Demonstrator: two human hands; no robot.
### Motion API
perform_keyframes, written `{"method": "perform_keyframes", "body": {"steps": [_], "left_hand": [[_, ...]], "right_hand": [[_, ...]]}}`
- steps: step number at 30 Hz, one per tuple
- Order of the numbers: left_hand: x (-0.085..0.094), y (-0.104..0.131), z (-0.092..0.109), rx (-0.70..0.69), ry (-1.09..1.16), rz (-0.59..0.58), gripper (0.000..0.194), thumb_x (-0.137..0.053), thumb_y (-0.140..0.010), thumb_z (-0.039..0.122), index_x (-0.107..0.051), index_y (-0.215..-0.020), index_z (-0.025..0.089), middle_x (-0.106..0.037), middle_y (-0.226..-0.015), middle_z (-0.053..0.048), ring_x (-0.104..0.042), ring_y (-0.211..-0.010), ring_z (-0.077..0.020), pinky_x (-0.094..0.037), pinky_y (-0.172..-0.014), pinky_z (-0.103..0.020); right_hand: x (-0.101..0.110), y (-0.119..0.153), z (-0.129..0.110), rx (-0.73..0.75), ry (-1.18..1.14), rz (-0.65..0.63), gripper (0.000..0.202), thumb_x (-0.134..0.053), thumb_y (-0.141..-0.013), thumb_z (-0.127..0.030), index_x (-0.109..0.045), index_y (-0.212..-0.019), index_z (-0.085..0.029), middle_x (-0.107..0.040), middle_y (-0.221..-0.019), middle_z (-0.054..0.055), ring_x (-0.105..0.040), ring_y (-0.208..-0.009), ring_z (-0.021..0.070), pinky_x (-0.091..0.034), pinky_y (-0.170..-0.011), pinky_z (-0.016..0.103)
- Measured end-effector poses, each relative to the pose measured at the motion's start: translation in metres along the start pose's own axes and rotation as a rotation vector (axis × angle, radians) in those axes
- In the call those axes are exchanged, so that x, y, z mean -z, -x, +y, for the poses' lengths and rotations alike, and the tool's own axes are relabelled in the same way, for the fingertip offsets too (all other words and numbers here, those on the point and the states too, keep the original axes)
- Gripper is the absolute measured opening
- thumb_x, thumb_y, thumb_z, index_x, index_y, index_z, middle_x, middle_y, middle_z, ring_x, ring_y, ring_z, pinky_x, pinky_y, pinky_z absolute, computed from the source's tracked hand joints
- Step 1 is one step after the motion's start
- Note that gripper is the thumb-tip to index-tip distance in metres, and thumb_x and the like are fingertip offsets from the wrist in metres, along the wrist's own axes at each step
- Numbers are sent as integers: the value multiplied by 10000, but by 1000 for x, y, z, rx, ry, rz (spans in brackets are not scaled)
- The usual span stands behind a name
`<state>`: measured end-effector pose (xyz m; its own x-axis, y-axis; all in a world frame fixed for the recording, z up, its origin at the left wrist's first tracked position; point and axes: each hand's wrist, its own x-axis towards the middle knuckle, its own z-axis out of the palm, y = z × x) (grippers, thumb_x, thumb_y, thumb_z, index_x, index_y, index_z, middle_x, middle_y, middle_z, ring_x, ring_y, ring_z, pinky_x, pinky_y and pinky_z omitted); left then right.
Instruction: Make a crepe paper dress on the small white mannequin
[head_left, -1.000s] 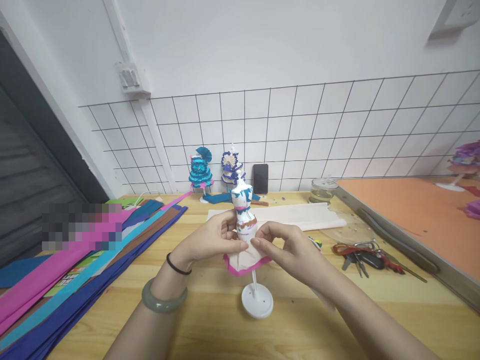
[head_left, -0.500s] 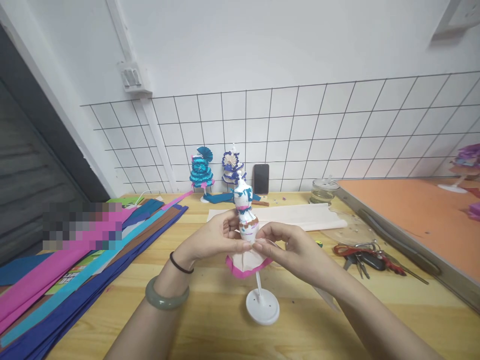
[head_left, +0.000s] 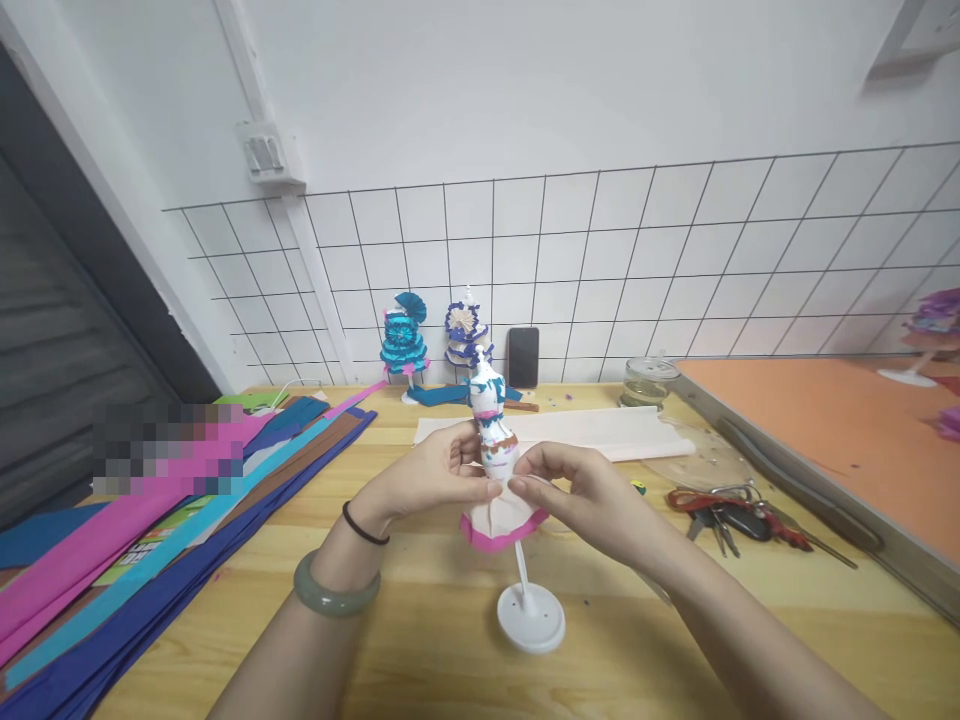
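Note:
A small white dress-form mannequin [head_left: 486,395], with scraps of teal, brown and pink on its body, stands slightly tilted over a round white base [head_left: 531,618]. Around its lower part hangs a cream paper skirt [head_left: 499,520] with a pink edge. My left hand [head_left: 442,470] is closed on the left side, its thumb pressing the skirt's top against the mannequin. From the right, my right hand [head_left: 570,490] pinches the same upper edge of the skirt. The two thumbs nearly meet at the front. The fingers behind the mannequin are partly hidden.
Coloured paper strips [head_left: 187,560] lie along the left. Two dressed mannequins [head_left: 403,340] and a phone [head_left: 523,358] stand at the back. Behind my hands lies cream paper [head_left: 600,432]. A glass teapot [head_left: 649,380], keys [head_left: 731,520] and an orange board [head_left: 817,430] are to the right.
The mannequin's base and skirt have swung slightly to the right. Both hands keep nearly the same place at the top of the skirt, with the thumbs a little further apart.

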<state>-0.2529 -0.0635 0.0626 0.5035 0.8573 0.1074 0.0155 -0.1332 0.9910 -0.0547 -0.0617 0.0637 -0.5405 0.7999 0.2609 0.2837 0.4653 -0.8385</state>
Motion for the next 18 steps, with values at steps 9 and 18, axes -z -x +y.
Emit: {"method": "perform_keyframes", "body": {"steps": [9, 18], "left_hand": [[-3, -3, 0, -25, -39, 93, 498, -692, -674, 180, -514, -1139, 166, -584, -1140, -102, -560, -1036, -233, -456, -857, -354], [-10, -2, 8, -46, -156, 184, 411, -653, -715, 218, -511, -1099, 182, -595, -1015, -65, -587, -896, -186, -473, -740, -296]], "right_hand": [[0, 2, 0, -22, 65, 25, 183, -502, -830, -293, -623, -763, -173, -614, -669, 11, -551, -623, 140, -423, -540, 242], [-2, 4, -6, 83, 176, 78, 109, -528, -806, -205, -622, -752, -202, -651, -760, 24, -578, -710, 161, -439, -618, 257]]}}
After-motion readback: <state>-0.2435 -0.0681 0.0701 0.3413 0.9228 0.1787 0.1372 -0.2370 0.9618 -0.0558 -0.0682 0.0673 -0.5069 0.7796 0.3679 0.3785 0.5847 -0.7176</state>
